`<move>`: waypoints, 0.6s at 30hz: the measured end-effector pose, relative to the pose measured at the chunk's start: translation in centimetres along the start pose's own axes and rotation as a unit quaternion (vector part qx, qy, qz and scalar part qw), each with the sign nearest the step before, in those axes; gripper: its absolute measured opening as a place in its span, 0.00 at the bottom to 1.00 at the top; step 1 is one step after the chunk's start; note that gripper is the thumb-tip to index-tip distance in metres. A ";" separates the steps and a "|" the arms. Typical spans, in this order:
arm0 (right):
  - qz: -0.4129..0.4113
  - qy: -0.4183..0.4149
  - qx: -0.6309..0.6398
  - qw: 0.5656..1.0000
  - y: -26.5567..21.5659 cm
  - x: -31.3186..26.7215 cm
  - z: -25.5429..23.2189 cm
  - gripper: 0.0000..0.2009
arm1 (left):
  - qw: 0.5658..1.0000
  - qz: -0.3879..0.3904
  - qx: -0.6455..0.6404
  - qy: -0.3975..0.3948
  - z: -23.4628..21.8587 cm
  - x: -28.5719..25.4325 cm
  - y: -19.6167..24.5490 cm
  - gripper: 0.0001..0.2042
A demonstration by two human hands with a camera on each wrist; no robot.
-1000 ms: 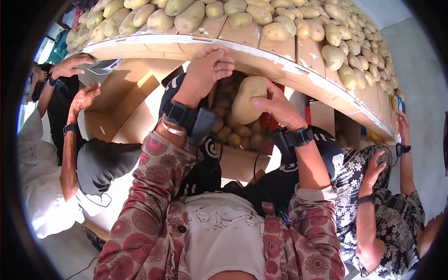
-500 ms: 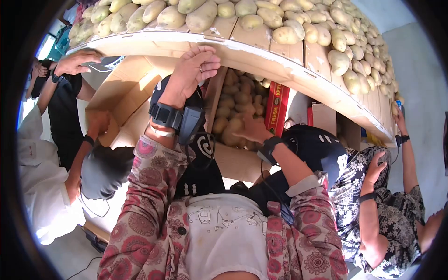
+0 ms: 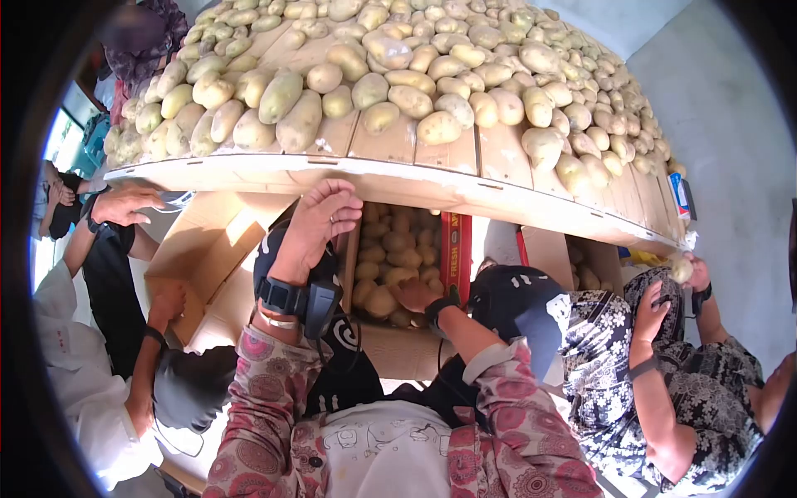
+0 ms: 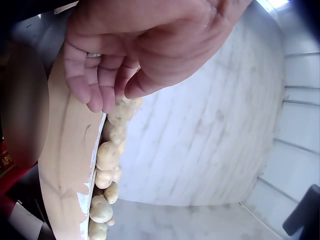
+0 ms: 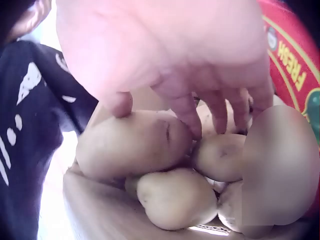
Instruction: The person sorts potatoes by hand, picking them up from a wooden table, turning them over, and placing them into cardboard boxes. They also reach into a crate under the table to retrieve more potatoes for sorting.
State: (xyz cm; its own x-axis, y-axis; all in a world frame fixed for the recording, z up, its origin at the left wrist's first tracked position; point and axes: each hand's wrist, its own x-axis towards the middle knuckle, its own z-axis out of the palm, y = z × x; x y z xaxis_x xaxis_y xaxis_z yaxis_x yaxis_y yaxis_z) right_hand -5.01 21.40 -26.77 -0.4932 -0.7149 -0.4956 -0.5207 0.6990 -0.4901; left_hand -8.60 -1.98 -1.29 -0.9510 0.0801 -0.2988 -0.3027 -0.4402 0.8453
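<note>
My left hand (image 3: 320,220) is held up near the front edge of the tabletop, loosely bent, with nothing in it; a ring shows on one finger. Down in the box, my right hand (image 3: 415,295) lies over a layer of potatoes. In the right wrist view, its thumb touches the top of a large, pale potato (image 5: 135,147) and the index fingertip is right at that potato's end. The other fingers reach down loosely among neighbouring potatoes. The cardboard box (image 3: 457,253) has a red printed side reading FRESH.
Many potatoes (image 3: 407,100) cover the cardboard-topped table (image 3: 378,148) in front of me. An open cardboard box (image 3: 187,241) stands at the left, beside a person in white (image 3: 75,357). At the right, a person in a floral outfit (image 3: 631,357) holds a small potato (image 3: 682,270).
My right hand has lowered the large potato from knee height into the box, and its grip has loosened. The left hand stays empty near the table edge. The head view has tilted up.
</note>
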 end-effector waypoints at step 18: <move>-0.110 0.234 0.267 0.928 -11.5 -8.8 -21.9 0.13 | 0.993 0.086 -0.037 0.077 2.1 0.5 -1.0 0.03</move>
State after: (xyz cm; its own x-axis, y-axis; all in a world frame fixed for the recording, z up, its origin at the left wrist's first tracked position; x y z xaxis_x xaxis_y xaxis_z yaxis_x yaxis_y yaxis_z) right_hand -9.91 19.31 -1.03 -0.7295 -0.6830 -0.0366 -0.2871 0.3543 -0.8900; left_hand -8.93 0.34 -1.34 -0.9654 -0.1368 -0.2219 -0.1261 -0.5000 0.8568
